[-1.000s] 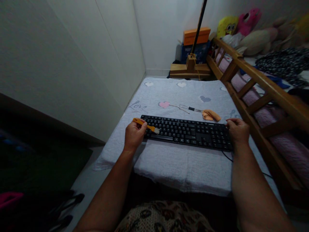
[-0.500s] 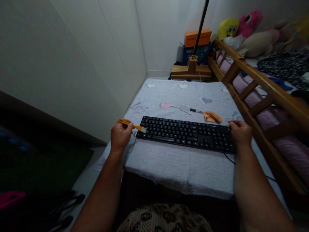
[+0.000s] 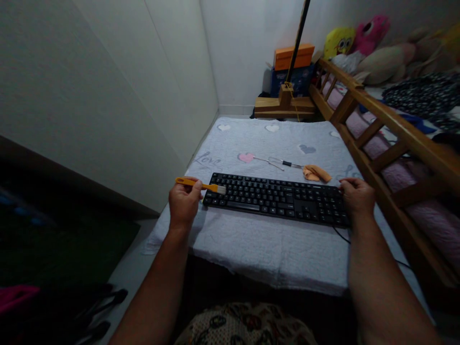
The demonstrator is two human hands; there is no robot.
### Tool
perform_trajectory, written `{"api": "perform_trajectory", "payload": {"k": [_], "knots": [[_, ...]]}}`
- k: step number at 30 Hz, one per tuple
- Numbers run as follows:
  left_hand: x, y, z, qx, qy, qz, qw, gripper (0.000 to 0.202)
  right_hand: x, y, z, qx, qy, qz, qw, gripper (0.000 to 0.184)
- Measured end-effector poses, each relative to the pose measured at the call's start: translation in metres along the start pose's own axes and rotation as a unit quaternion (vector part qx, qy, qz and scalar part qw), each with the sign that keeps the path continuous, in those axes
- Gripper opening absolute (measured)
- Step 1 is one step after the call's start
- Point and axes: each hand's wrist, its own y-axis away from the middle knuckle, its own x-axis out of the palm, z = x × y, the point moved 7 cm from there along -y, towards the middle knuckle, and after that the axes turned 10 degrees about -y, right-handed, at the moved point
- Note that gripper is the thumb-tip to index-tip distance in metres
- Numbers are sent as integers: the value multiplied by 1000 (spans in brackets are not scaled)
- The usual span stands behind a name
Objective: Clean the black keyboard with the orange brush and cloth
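A black keyboard [image 3: 268,197] lies across the cloth-covered table, its cable leaving from under the near right side. My left hand [image 3: 184,201] is closed round the yellow handle of a small brush [image 3: 216,189]. The pale bristles are over the keys at the keyboard's left end. At the other end, my right hand [image 3: 358,195] grips the keyboard's right edge, with fingers and thumb drawn together. Just behind the keyboard rest an orange cloth [image 3: 316,173] and a thin metal tool with a black sleeve [image 3: 286,163], whose kind I cannot make out.
A pale tablecloth with hearts [image 3: 266,249] covers the table. Along the right runs a wooden bed rail [image 3: 395,120], with plush toys [image 3: 339,42] behind it. A white panel [image 3: 154,86] stands at left. Boxes [image 3: 293,57] and a wooden stand [image 3: 285,105] are at the back.
My left hand has moved the brush slightly to the right, so its bristles are further over the keys. My right hand and the keyboard have stayed in place.
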Motion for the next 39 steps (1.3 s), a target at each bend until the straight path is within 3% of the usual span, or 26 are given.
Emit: {"api": "perform_trajectory", "payload": {"k": [5,9,13,21,26,29,33,36,39], "knots": [[57,30,-10,-16,80,109,991,35,0,-2,-3,-11,3,0,1000,17],[70,36,-8,-25,77,130,988,38,1,-2,-2,-12,-4,6,1000,19],[55,25,-2,-26,39,102,994,36,1,-1,-1,-10,-5,7,1000,21],[3,-8,9,13,-131,2,991,26,0,-4,-5,-17,6,14,1000,23],[-8,-14,10,24,-152,-40,987,29,1,-3,-4,-13,-5,17,1000,22],[7,-2,3,19,-78,-18,997,29,1,-2,-3,-10,-6,15,1000,21],[52,29,-12,-6,47,90,995,34,1,0,-1,-5,-2,11,1000,20],[82,51,-24,-7,86,140,986,31,0,1,1,-6,5,7,1000,19],[100,62,-33,4,106,162,981,30,-1,1,2,-9,8,5,1000,18]]}}
